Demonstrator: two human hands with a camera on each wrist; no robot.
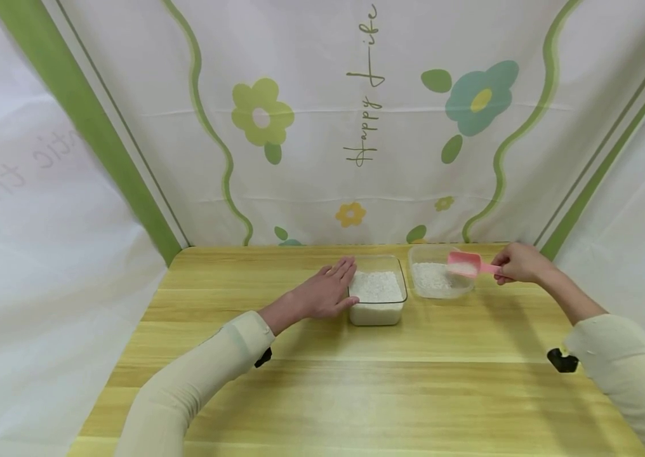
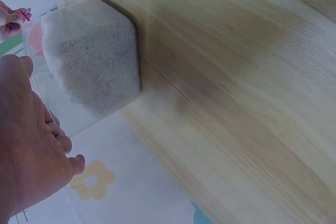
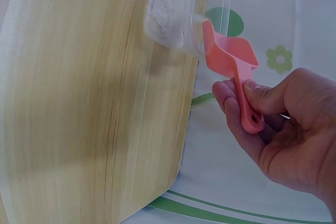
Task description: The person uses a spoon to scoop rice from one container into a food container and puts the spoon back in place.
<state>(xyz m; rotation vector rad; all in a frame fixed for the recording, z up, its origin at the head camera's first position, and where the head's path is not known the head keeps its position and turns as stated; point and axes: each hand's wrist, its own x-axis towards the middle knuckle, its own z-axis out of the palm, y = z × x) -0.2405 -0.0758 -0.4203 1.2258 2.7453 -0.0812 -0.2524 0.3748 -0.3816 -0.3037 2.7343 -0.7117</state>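
Along the left side of the glass container, the left hand rests with its fingers straight, grasping nothing, and light pressure there should stop it sliding. Right of the glass container, beyond the plastic tub, the right hand pinches a pink scoop by its handle above that tub's right rim, where keeping it low should limit spilled grains. The glass container holds a deep white fill, the tub a shallower one.

Cream sleeves with black pieces near the cuffs
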